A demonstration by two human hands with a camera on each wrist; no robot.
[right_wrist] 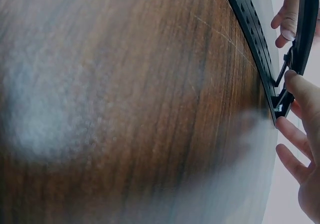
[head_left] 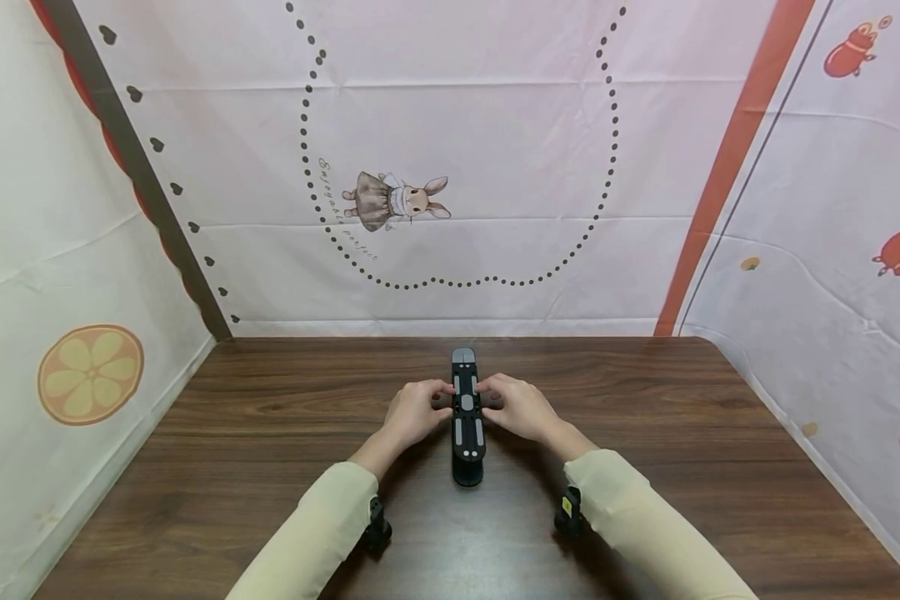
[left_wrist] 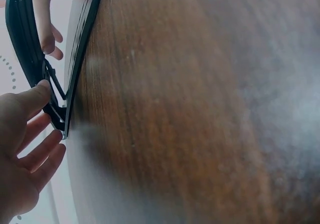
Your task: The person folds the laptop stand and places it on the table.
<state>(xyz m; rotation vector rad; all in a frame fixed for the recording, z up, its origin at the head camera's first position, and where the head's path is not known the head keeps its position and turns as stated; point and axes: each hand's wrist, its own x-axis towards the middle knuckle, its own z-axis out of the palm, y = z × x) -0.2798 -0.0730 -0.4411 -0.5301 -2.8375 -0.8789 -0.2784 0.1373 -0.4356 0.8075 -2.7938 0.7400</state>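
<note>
A narrow black folding stand [head_left: 468,442] with grey pads lies lengthwise on the table, pointing away from me. Its upper arm is raised at an angle from the flat base, and both wrist views show a thin strut between the two parts. My left hand [head_left: 411,412] holds its left side with the thumb and fingers near the hinged end. From the right, my right hand [head_left: 521,408] holds the opposite side in the same way. In the left wrist view, the left thumb [left_wrist: 41,90] touches the raised arm. The right thumb [right_wrist: 295,81] lies against it in the right wrist view.
The stand rests on a dark wood-grain table [head_left: 285,400]. Behind it hangs a pale printed cloth [head_left: 525,167] with a rabbit figure, and similar cloth lines both sides. A black wrist camera [head_left: 377,527] is strapped at the left sleeve, another camera [head_left: 568,512] at the right.
</note>
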